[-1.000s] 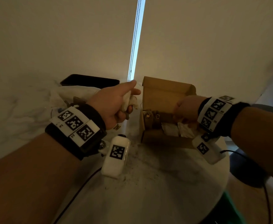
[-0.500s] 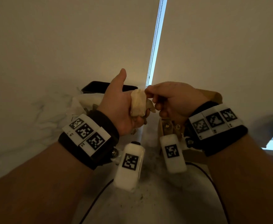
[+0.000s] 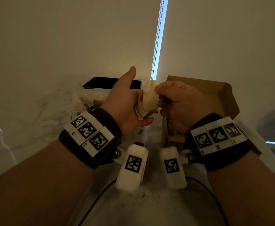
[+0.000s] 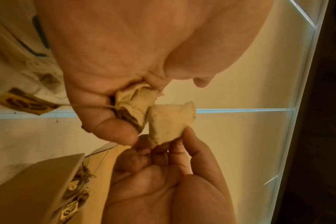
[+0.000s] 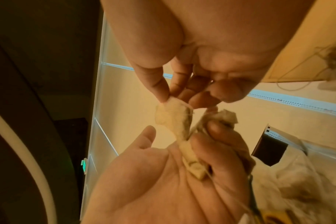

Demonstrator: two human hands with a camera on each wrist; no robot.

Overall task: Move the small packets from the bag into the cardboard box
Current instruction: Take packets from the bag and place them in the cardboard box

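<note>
My left hand (image 3: 130, 110) is raised above the table with its thumb up. Its fingers curl around a bunch of small pale packets (image 4: 134, 101) with strings. My right hand (image 3: 175, 103) meets it from the right and pinches one packet (image 3: 149, 98) between thumb and fingertips. In the right wrist view that packet (image 5: 173, 118) still reaches down into the left palm. The open cardboard box (image 3: 215, 95) stands behind and below my right hand, with packet tags (image 4: 73, 188) hanging over its edge. The white bag (image 3: 87, 98) lies crumpled behind my left wrist.
A black tray (image 3: 97, 82) sits at the back against the wall, behind the bag. The round marble table (image 3: 149, 209) carries crumbs and a dark cable near me. A blind's bead chain (image 3: 157, 38) hangs at the wall behind the hands.
My right hand left the box, came over to the left hand and took hold of one packet. Both hands rose. The pinched packet now stands slightly apart from the bunch.
</note>
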